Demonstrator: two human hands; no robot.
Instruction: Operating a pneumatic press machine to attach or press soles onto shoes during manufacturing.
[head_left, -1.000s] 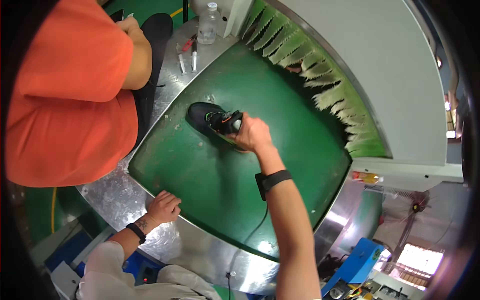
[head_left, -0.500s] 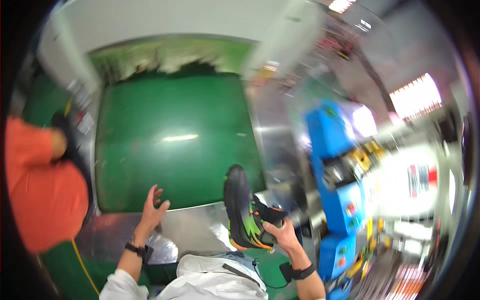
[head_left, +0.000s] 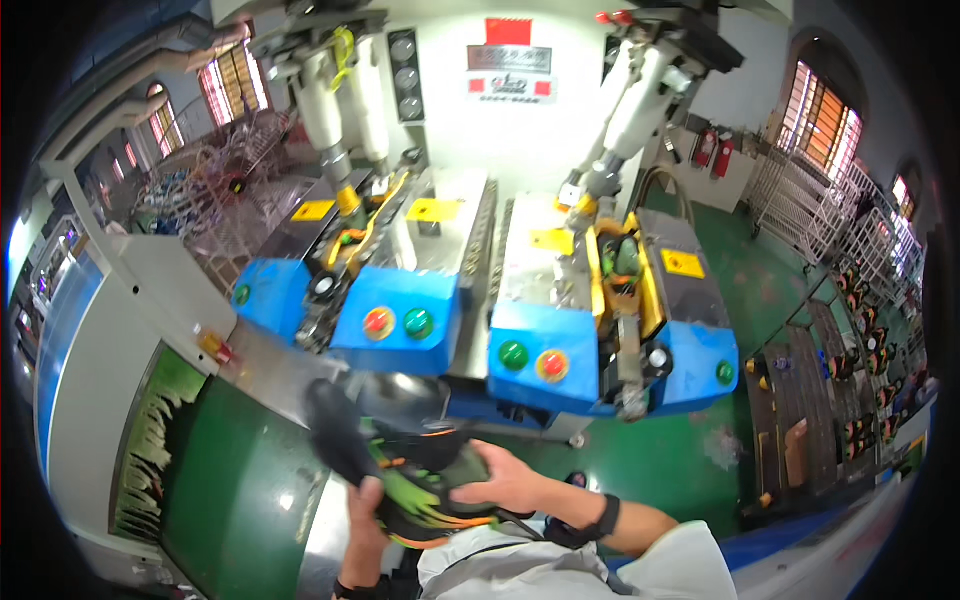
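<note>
A black sneaker with green streaks and orange trim is held low in front of my body, its toe pointing up and left. My right hand is closed round its heel end, thumb along the side near the ankle opening. Against the forefoot lies my left hand, its thumb up along the edge and its fingers hidden behind the shoe. Beyond the shoe stands a two-station machine with blue front housings, red and green buttons and yellow clamps. A green and orange piece, seemingly a shoe, sits in the right station.
On the left is a white-framed conveyor opening with a green belt and a ragged green curtain. A dark rack with several shoes stands at the right. White wire carts and red extinguishers are farther back.
My view has swung right from the green belt to the blue machine. My left hand, apart and open before, now meets the sneaker; my right hand still grips it.
</note>
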